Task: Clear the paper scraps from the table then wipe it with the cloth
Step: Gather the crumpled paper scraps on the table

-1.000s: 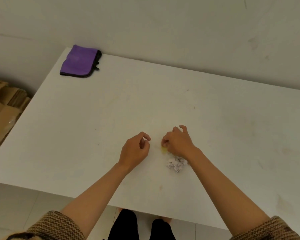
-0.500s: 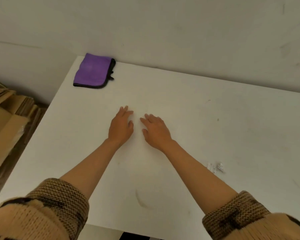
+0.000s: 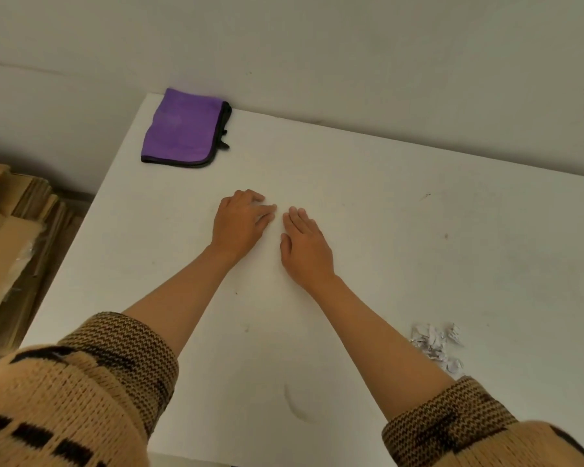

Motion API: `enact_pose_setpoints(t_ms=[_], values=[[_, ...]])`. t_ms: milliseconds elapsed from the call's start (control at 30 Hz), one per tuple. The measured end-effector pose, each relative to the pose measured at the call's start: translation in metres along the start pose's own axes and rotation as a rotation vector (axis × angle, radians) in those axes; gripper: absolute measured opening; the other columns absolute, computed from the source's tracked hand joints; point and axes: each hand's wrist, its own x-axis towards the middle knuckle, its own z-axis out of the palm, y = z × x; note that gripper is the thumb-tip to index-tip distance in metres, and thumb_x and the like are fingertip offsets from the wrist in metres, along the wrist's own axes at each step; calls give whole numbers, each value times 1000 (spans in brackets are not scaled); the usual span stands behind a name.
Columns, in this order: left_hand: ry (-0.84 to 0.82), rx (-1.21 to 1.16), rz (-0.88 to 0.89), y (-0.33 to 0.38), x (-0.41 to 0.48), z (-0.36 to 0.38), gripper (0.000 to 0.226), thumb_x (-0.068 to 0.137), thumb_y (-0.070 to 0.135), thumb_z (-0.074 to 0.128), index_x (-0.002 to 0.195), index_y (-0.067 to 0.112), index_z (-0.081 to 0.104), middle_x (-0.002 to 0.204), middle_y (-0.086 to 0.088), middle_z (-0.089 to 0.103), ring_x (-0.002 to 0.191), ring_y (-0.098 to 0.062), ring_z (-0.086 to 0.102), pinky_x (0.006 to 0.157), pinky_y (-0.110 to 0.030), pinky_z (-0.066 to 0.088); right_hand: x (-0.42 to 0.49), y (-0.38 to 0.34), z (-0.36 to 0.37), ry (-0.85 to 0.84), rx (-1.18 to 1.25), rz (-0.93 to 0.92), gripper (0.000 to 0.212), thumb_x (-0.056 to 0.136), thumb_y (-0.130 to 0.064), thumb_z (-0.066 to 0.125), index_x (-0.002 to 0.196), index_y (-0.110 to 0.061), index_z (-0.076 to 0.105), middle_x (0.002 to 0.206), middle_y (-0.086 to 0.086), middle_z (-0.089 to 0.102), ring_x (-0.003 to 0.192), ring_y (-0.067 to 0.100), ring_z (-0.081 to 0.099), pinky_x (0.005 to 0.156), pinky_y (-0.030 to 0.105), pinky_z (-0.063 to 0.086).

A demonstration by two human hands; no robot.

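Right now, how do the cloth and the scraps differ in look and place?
Colour: the cloth is purple; the scraps are white. Form: the cloth is one folded, flat piece; the scraps are many crumpled bits in a loose pile. Place: the cloth lies at the far left corner, the scraps near the front, right. Both rest on the table.

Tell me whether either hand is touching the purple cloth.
No: the purple cloth lies folded at the far corner, apart from the left hand and right hand.

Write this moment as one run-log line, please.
left hand: open, on table | right hand: open, on table | paper scraps: piled beside right forearm | cloth: folded, far left corner, untouched
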Motion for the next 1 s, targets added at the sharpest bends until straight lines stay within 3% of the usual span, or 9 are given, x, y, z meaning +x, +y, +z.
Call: enact_pose_setpoints(t_ms=[100,367,600,767,1000], values=[[18,-9,26,-2,2,0,17,85,26,64,94,17,74,93,-2,68,87,-23,60,77,-35,40,-2,1,4,20,-10,-10,46,100,-18,32,144,-6,29,154,7,24,144,18,13,115,25,2],[1,-69,-28,-5,5,2,15,85,29,63,90,17,71,94,0,64,91,-21,53,75,-28,35,-2,1,8,58,10,1,46,99,-18,34,143,-6,30,153,7,26,144,19,14,116,26,5],[-52,-22,77,-10,-11,5,36,91,36,41,120,29,62,113,-2,56,104,-20,48,85,-29,31,-1,2,9,70,52,8,46,99,-18,35,143,-6,32,153,7,26,144,17,14,116,25,5],[-26,20,132,-9,-7,1,29,89,39,47,106,29,70,101,3,63,96,-18,57,88,-31,30,-1,3,10,86,57,6,46,98,-16,37,142,-5,33,152,8,29,144,18,17,116,26,6],[-63,30,20,3,17,1,16,87,36,59,90,25,69,93,2,60,95,-19,52,87,-32,25,-1,3,9,86,64,-6,46,96,-14,39,141,-4,36,151,10,31,143,21,19,117,30,10]])
